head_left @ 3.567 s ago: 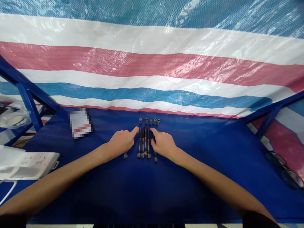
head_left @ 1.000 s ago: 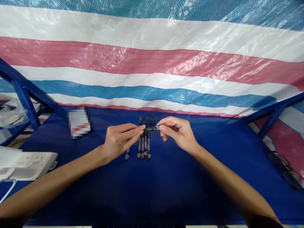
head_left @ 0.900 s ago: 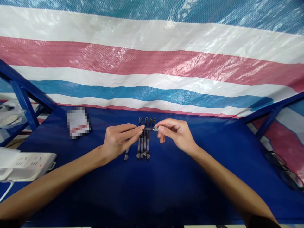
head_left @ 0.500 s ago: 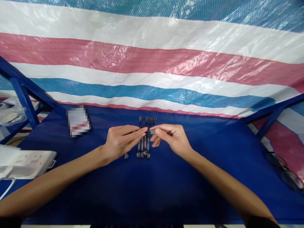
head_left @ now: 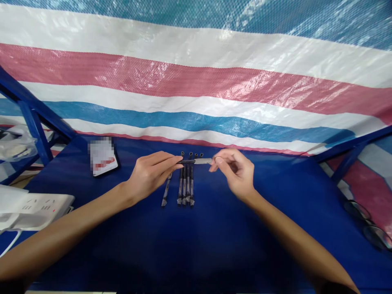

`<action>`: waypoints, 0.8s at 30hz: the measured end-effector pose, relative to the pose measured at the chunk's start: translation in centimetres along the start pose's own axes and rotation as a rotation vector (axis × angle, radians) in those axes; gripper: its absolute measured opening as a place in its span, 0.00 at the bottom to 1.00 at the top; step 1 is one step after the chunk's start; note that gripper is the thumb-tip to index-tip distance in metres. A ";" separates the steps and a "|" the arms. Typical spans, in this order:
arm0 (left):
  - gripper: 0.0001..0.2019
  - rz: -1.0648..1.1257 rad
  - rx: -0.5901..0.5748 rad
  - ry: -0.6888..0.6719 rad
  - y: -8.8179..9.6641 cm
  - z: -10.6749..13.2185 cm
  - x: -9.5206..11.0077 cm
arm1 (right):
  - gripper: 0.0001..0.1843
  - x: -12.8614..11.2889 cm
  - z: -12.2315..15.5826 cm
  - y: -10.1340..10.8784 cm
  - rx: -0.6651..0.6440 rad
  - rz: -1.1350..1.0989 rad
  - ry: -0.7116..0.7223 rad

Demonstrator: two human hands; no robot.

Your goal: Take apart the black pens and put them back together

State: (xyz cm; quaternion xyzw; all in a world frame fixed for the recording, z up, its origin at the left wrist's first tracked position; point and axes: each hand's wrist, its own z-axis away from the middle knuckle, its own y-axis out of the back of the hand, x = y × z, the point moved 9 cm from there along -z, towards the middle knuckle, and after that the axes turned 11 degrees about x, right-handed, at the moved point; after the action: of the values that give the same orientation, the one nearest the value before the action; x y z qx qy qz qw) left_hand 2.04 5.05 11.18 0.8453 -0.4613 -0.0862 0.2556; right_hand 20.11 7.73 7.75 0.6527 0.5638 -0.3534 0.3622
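Note:
My left hand [head_left: 151, 173] and my right hand [head_left: 235, 171] hold one dark pen [head_left: 194, 161] level between them, just above the blue table [head_left: 214, 237]. The left fingertips pinch its dark end; the right fingertips pinch its pale grey end. Beneath it, several uncapped pens [head_left: 185, 185] lie side by side, and one more pen [head_left: 166, 192] lies apart to their left. A short row of small dark caps [head_left: 192, 155] stands just behind the held pen.
A phone [head_left: 103, 157] lies at the back left of the table. A white power strip [head_left: 32, 206] sits at the left edge, and eyeglasses [head_left: 367, 226] at the far right. A striped tarp [head_left: 196, 81] hangs behind, with blue frame bars [head_left: 33, 122] at both sides.
My hands left the pen row, picked up one pen and a cap, and pressed them together. The right hand has now drawn a little to the right, so more of the pen shows between them.

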 end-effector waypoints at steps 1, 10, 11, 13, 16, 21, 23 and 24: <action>0.08 0.000 0.002 -0.004 0.1 0.0 0.0 | 0.03 -0.5 -0.1 0.2 0.000 0.045 0.064; 0.09 0.016 -0.024 0.047 -0.1 0.1 -0.6 | 0.05 -3.0 -0.5 -0.4 -0.105 0.288 0.321; 0.09 0.027 -0.022 0.056 -0.1 0.1 -0.6 | 0.05 -3.0 -0.5 -0.3 -0.102 0.288 0.326; 0.09 0.054 -0.017 0.078 -0.1 0.1 -0.6 | 0.05 -3.1 -0.4 -0.3 -0.092 0.286 0.338; 0.09 0.095 -0.018 0.132 -0.2 0.2 -1.0 | 0.05 -3.2 -0.2 -0.2 -0.052 0.306 0.358; 0.09 0.137 -0.030 0.197 -0.4 0.4 -1.3 | 0.06 -3.3 0.1 -0.3 -0.032 0.312 0.377; 0.09 0.142 -0.031 0.201 -0.4 0.4 -1.2 | 0.06 -3.2 0.1 -0.4 -0.045 0.308 0.366; 0.09 0.142 -0.032 0.199 -0.4 0.4 -1.2 | 0.06 -3.1 0.1 -0.5 -0.052 0.310 0.358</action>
State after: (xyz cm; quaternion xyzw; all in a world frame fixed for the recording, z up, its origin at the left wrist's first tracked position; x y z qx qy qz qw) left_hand 1.54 6.03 10.48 0.8107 -0.4909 0.0089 0.3189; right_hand 19.30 6.17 10.35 0.7742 0.5209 -0.1576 0.3231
